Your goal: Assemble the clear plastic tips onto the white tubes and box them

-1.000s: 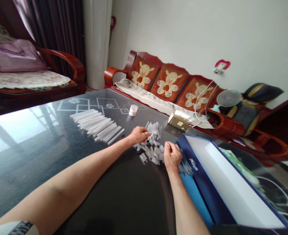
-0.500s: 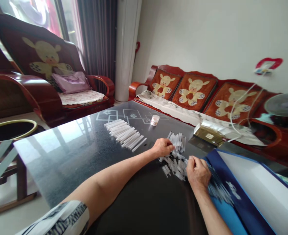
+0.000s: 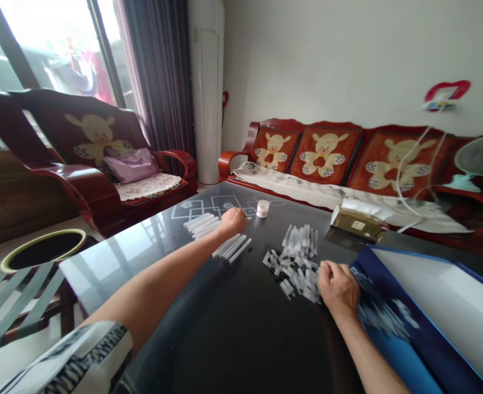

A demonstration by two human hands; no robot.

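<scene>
- A bright window is letting in daylight
- A dark curtain is hanging beside it
- A tall white tower air conditioner is standing against the white wall
- A red wooden sofa is lining that wall

left sleeve: short, white, dark patterned print | left hand: bare | right hand: bare
</scene>
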